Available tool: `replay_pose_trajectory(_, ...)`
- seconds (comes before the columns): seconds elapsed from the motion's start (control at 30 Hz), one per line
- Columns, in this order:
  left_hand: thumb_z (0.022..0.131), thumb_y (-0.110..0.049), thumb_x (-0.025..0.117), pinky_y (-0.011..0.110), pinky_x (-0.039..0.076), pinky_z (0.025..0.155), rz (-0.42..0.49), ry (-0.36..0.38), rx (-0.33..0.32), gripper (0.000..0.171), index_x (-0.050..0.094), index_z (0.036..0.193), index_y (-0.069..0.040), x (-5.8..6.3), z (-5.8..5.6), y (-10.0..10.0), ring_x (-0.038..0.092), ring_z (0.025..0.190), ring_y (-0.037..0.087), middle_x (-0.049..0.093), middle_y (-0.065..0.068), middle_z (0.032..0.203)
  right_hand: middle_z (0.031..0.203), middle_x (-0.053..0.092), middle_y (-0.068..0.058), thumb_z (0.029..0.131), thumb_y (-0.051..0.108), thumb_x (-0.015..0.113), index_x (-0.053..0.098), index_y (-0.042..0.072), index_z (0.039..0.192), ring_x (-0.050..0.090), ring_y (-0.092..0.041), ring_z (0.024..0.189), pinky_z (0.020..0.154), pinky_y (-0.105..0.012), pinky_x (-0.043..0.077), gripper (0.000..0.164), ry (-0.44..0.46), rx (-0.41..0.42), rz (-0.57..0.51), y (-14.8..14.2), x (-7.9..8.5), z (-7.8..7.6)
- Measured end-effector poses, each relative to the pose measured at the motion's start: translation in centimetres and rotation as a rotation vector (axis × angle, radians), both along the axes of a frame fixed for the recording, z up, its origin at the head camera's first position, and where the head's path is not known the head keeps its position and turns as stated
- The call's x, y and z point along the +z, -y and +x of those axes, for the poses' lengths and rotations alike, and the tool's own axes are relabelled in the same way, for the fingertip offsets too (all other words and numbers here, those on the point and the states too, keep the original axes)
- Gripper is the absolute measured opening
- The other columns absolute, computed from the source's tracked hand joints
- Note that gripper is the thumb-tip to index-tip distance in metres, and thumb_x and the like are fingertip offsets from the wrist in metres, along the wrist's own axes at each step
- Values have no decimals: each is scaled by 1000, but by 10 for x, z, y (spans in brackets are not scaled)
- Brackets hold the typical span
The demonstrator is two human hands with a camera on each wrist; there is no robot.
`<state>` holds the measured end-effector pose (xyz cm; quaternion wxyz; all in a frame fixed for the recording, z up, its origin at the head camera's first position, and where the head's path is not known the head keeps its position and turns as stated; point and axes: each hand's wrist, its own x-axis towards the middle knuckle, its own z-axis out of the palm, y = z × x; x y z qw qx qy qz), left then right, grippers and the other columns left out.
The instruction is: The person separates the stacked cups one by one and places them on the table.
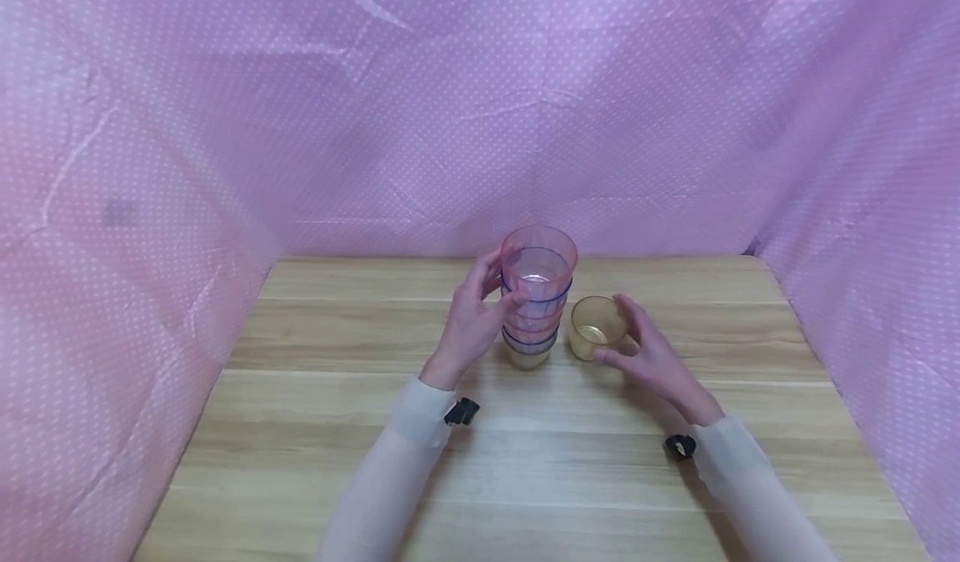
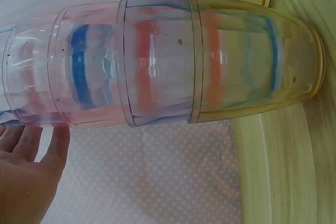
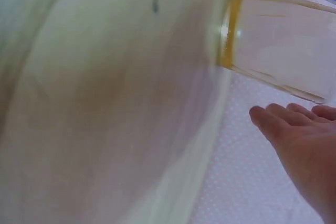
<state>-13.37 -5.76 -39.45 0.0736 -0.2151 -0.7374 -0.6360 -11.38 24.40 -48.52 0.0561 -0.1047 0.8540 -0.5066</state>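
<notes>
A tall stack of nested clear plastic cups (image 1: 534, 312) stands upright on the table, with pink and blue tints above and a yellow cup (image 2: 252, 61) at the bottom. My left hand (image 1: 472, 320) grips the upper part of this stack from the left, thumb in front and fingers behind. To the right stands a single yellow cup (image 1: 592, 333), mouth up. Around its right side my right hand (image 1: 652, 358) is spread, thumb near the front and fingers by the far rim. In the right wrist view, a gap separates those fingers from the cup (image 3: 283, 40).
The wooden table (image 1: 345, 429) ends at a back edge not far behind the cups. Pink dotted cloth (image 1: 420, 128) hangs behind it and along both sides. A black band (image 1: 680, 447) is on the right wrist, and another (image 1: 462, 412) on the left.
</notes>
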Motion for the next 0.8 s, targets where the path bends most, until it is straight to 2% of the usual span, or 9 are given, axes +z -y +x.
replay_pose_trajectory(0.1, 83, -79, 58, 46, 46, 115, 8, 11, 2, 103, 44, 153, -5, -1, -1, -1, 56, 135, 35, 53, 15, 152, 167, 24, -24, 95, 27, 78, 19, 11, 166, 32, -56, 145, 117, -68, 33, 94, -70, -37, 15, -2, 8, 5)
replay_pose_trajectory(0.17, 82, -79, 58, 46, 46, 115, 14, 14, 3, 103, 44, 153, -5, -2, -1, -2, 55, 135, 34, 53, 15, 153, 166, 29, -21, 98, 22, 75, 25, 13, 165, 34, -54, 145, 117, -65, 35, 84, -144, -63, 2, -2, 15, 7)
replay_pose_trajectory(0.27, 83, -78, 58, 46, 45, 116, 24, 6, 4, 102, 44, 153, -5, -2, -2, -2, 55, 136, 34, 52, 15, 153, 163, 38, -17, 97, 8, 72, 36, 9, 160, 37, -44, 146, 122, -46, 36, 73, -283, -94, -53, 3, 26, 9)
replay_pose_trajectory(0.4, 85, -77, 58, 45, 45, 116, 39, -18, 4, 101, 44, 152, -3, -4, -2, -2, 54, 137, 32, 52, 15, 154, 157, 47, -16, 91, -9, 70, 44, 3, 154, 43, -23, 146, 120, -23, 35, 70, -437, -97, -154, 14, 43, 11)
replay_pose_trajectory(0.53, 86, -75, 58, 44, 45, 116, 54, -39, 2, 100, 43, 152, -2, -6, -2, -3, 53, 138, 31, 52, 14, 154, 154, 51, -17, 88, -14, 68, 47, 1, 152, 48, -13, 140, 120, -25, 37, 69, -507, -72, -215, 28, 63, 16)
replay_pose_trajectory(0.67, 86, -75, 58, 43, 44, 117, 63, -36, 6, 101, 43, 151, -1, -8, -2, -3, 53, 138, 32, 52, 16, 153, 154, 52, -16, 88, -14, 66, 48, -1, 151, 49, -22, 140, 122, -33, 37, 67, -550, -25, -265, 42, 78, 17)
replay_pose_trajectory(0.8, 85, -76, 57, 44, 43, 118, 56, -36, 12, 101, 43, 151, -1, -9, -2, -4, 55, 136, 34, 52, 17, 153, 155, 50, -15, 97, 7, 71, 48, 0, 152, 45, -29, 144, 123, -38, 36, 61, -594, 30, -289, 53, 87, 11)
